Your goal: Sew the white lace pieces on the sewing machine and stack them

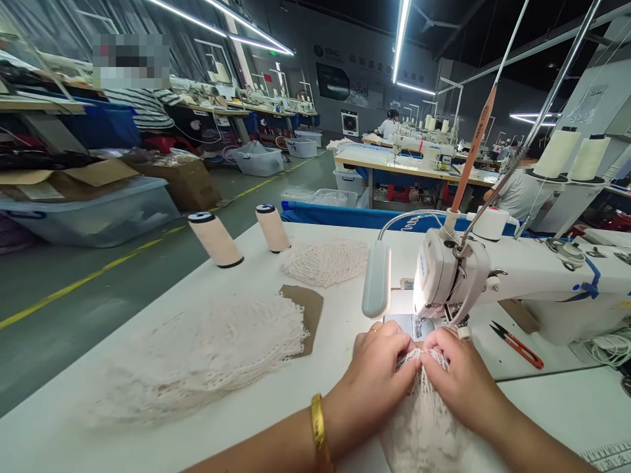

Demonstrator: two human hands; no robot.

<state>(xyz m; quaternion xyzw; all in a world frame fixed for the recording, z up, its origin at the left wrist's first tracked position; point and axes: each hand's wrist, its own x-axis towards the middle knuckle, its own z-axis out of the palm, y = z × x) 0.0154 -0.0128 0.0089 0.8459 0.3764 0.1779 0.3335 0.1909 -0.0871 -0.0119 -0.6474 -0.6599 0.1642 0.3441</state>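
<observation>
A piece of cream lace fabric (pixel 424 420) hangs toward me over the table's front, its upper edge bunched just before the needle of a white sewing machine (pixel 451 276). My left hand (pixel 382 361), below a gold bangle, pinches that edge between thumb and fingers. Close beside it, my right hand (pixel 456 371) pinches the same edge, the two thumbs nearly meeting. The presser foot (pixel 419 326) stands just beyond my fingers, lit by the lamp (pixel 376 279). Whether the lace lies under the foot is hidden by my hands.
Left of my hands lies a stack of lace pieces (pixel 211 351) over brown card (pixel 311 315). Behind are more lace (pixel 328 261) and two thread cones (pixel 215 240). Red-handled thread snips (pixel 517 345) lie at right, near a ruler (pixel 608 456). Co-workers sit at other tables.
</observation>
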